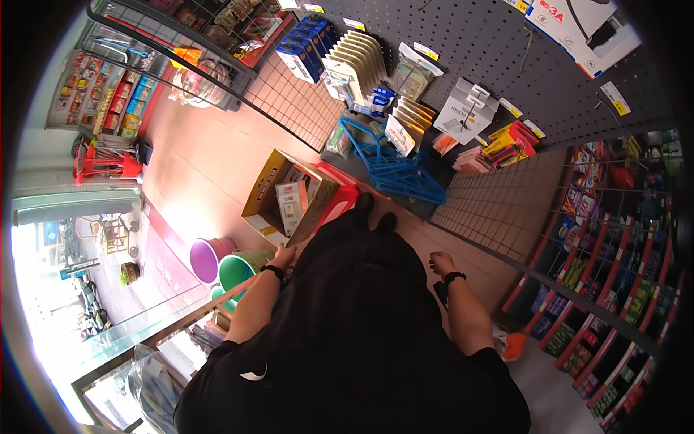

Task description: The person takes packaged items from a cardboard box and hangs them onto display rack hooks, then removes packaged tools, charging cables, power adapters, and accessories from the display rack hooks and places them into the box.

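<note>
My left hand (283, 255) is low at my left side, beside the near corner of an open cardboard box (307, 181). Its fingers look apart, and nothing shows in them; whether they touch the box is unclear. Inside the box are white and orange packages (292, 206). On my right, my right hand (442, 263) hangs over the floor, its fingers loosely bent and holding nothing visible. Dark bands circle both wrists. Blue plastic hangers (405, 173) hang or lie at the foot of the display ahead of my feet.
A grey pegboard (463, 43) carries hanging packages and price tags. Purple (204, 260) and green (235, 269) buckets stand at left, near a glass counter (137, 333). Shelves of packaged goods (600, 289) line the right. A red stool (108, 165) stands farther off.
</note>
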`<state>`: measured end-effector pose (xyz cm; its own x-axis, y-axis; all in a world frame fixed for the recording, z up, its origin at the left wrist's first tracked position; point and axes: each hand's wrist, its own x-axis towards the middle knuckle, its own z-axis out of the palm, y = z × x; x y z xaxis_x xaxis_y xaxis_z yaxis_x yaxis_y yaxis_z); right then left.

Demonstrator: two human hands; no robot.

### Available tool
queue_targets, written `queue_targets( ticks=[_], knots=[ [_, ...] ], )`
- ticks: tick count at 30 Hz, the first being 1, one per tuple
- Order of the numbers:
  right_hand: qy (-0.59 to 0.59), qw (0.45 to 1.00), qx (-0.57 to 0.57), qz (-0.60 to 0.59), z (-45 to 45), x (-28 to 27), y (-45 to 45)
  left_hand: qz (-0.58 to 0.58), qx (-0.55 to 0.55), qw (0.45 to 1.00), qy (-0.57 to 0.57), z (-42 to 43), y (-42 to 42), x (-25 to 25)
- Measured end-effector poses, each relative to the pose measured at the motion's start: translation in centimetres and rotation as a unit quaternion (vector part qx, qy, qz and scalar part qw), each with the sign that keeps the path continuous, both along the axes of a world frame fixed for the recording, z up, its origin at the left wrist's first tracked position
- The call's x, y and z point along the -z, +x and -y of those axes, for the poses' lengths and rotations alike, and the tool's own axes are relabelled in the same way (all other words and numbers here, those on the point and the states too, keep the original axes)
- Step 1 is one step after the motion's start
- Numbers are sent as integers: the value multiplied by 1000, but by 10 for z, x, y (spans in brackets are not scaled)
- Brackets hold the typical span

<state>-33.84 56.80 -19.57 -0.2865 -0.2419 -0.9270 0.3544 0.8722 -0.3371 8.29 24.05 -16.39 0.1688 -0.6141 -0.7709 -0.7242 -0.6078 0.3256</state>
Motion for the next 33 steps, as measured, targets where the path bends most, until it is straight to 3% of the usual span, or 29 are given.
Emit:
queue_targets(
  ticks=[2,4,6,9,12,14,27,31,33],
  knots=[
    [-5,1000,2,9,3,1,-3,-21,42,999,2,10,16,30],
    [-12,1000,-3,3,8,-1,-6,-40,84,996,5,13,12,28],
    [-18,1000,-7,-2,14,-2,-11,39,88,995,-39,14,5,21],
    [-30,999,-9,-15,23,-4,-18,-44,164,985,7,49,59,95],
    [-43,999,-6,-20,27,-5,-23,-11,84,995,54,50,10,24],
    [-31,999,-3,-25,30,-4,-27,28,79,996,40,51,-5,3],
    [8,1000,-1,-4,43,-2,-14,164,149,973,-60,67,-8,-25],
    [10,1000,0,-14,58,-8,-5,107,166,972,-124,90,-3,-18],
    [15,1000,7,-12,67,-10,-1,147,165,962,-159,102,-5,-21]
  ],
)
